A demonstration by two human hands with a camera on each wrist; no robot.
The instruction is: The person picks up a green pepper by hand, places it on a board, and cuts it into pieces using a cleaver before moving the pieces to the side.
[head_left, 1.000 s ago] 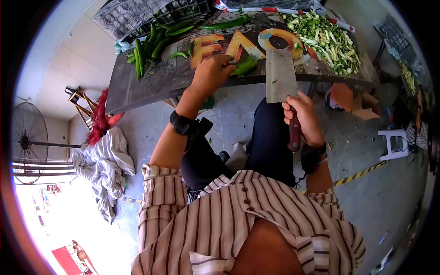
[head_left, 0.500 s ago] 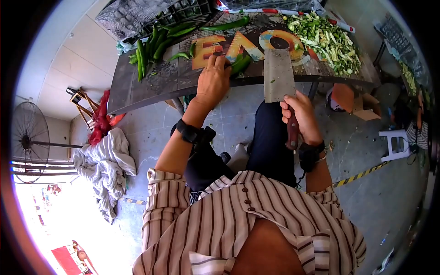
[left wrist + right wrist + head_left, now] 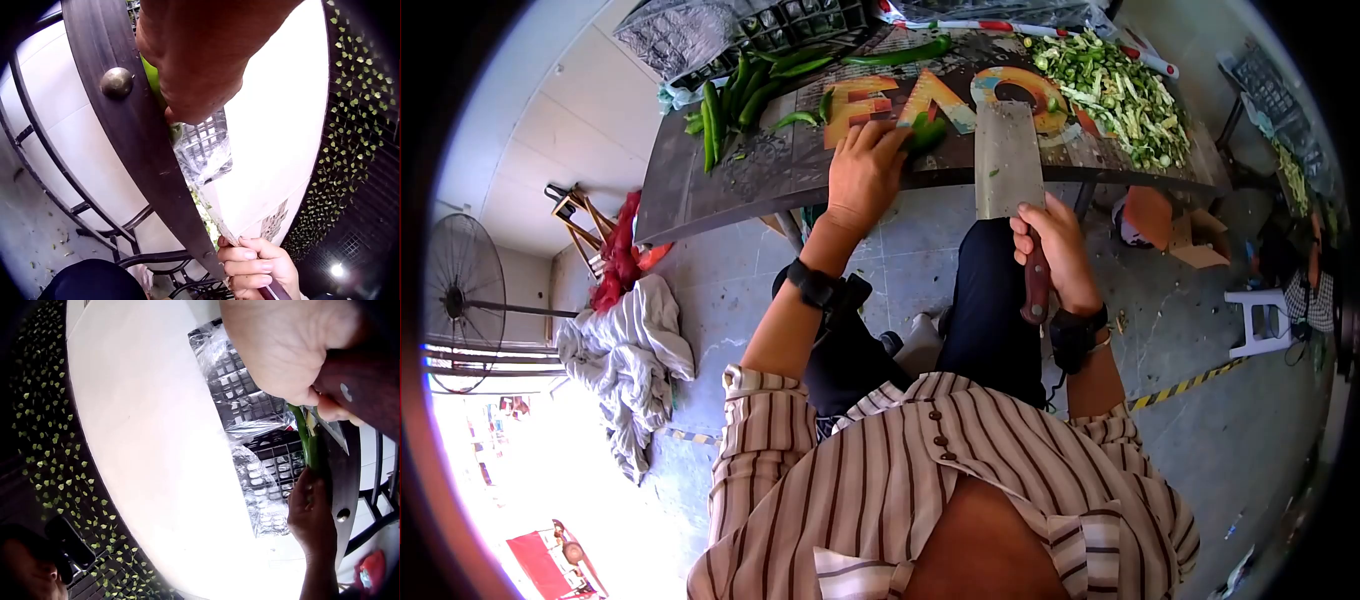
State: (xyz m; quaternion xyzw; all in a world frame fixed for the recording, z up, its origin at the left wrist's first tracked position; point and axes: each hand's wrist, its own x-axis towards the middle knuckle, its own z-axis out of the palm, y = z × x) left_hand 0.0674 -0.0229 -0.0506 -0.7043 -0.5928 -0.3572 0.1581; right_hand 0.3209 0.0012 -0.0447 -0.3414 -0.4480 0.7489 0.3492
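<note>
Right hand (image 3: 1062, 255) gripping a cleaver (image 3: 1012, 180) by its handle (image 3: 1037, 290), blade pointing away, long axis crossing the near edge of the counter (image 3: 690, 205), left hand (image 3: 865, 175) holding green pepper (image 3: 927, 136) at that edge, axis slanting right and away, chopped heap (image 3: 1138, 115) at right end.

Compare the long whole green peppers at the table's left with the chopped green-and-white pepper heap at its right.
Cut: the long whole green peppers keep their full shape; the chopped green-and-white pepper heap is small pieces.
Colour: the peppers show solid green skin; the heap mixes green with pale flesh.
Layout: the peppers lie in a loose bunch; the heap forms a broad scatter.
Shared: both rest on the dark tabletop.
</note>
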